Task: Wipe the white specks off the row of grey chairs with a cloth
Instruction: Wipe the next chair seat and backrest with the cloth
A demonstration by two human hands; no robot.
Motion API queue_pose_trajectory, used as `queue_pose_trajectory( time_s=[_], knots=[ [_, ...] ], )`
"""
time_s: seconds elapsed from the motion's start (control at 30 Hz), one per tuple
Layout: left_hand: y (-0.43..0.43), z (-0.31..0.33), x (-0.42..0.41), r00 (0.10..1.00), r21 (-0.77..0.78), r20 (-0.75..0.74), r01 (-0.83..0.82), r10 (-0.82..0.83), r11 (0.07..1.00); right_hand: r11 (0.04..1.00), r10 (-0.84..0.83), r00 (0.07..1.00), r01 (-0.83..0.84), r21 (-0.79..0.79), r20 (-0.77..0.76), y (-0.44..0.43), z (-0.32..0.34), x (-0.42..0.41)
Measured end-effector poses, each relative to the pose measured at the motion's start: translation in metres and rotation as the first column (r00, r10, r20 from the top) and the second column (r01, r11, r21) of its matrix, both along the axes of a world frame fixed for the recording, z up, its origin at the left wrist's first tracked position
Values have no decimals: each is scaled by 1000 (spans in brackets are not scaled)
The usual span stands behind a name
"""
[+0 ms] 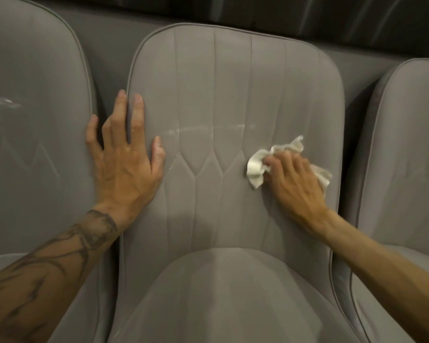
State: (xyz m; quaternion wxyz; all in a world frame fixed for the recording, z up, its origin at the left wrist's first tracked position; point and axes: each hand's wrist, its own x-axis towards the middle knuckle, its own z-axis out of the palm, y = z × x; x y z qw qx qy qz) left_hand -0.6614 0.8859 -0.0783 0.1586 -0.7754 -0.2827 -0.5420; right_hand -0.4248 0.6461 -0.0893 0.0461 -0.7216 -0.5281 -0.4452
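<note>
The right hand (292, 179) has its fingers curled over a bunched white cloth (256, 167) and presses it on the back of the middle chair (233, 82), at about 4 o'clock on that back. The left hand (124, 164) lies flat with straight, spread fingers on the back's 9 o'clock edge, holding nothing.

The specks (176, 131) run as a thin pale line across the back from 9 towards 3 o'clock, just above the cloth, at its 11 o'clock.

- The cloth is wadded, so little of it meets the fabric. A pass may smear the white along instead of lifting it.
- The line crosses several stitched seams, where bits could lodge and be missed by a flat stroke.
- The left thumb lies just beside the line's 9 o'clock end and may already carry some white, though the view is too soft to be sure. If so, it could mark the fabric again.
- A pale smear (3, 102) shows on the left chair (35, 95), easy to overlook.

The upholstery is grey, soft-looking, with piped edges. The seat (221, 293) is at 6 o'clock, the right chair (411, 144) at 3, and a dark band (307, 16) at 12.
</note>
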Motion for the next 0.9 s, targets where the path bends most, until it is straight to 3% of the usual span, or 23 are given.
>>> queue_pose_trajectory(
  time_s=[0.07, 0.13, 0.2, 0.33, 0.4, 0.47, 0.6, 0.67, 0.73, 0.8, 0.9],
  knots=[
    [2, 0, 1, 1000, 6, 8, 5, -5, 1000, 976, 9, 999, -1, 216, -34, 21, 42, 11],
    [4, -1, 1, 1000, 11, 2, 6, -6, 1000, 893, 4, 998, 25, 449, -63, 42, 83, 19],
    [5, -2, 0, 1000, 12, 0, 12, -12, 1000, 839, 17, 997, 30, 543, -81, 53, 86, 18],
    [5, -2, -1, 1000, 10, 2, 21, -21, 1000, 947, 55, 995, -27, 319, -79, 39, 41, 3],
    [4, -2, -1, 1000, 5, 1, 18, -18, 1000, 959, 89, 996, -76, 272, -33, 36, 51, 9],
    [3, -2, 0, 1000, 6, 5, 10, -10, 1000, 929, 101, 995, -88, 359, -17, 47, 81, 19],
    [4, -3, 1, 1000, 13, 13, 0, 0, 1000, 777, 107, 988, -14, 630, -110, 71, 112, 21],
    [4, -4, 0, 1000, 18, 15, -13, 12, 1000, 797, 110, 988, -23, 604, -106, 74, 88, 10],
    [4, -4, 1, 1000, 17, 12, -5, 5, 1000, 874, 145, 986, -89, 477, -81, 68, 64, 1],
    [4, -3, 1, 1000, 13, 16, -5, 5, 1000, 899, 187, 982, -158, 409, -31, 67, 71, 4],
    [4, -3, 2, 1000, 18, 17, -4, 3, 1000, 829, 197, 980, -159, 536, -14, 85, 116, 17]
  ],
)
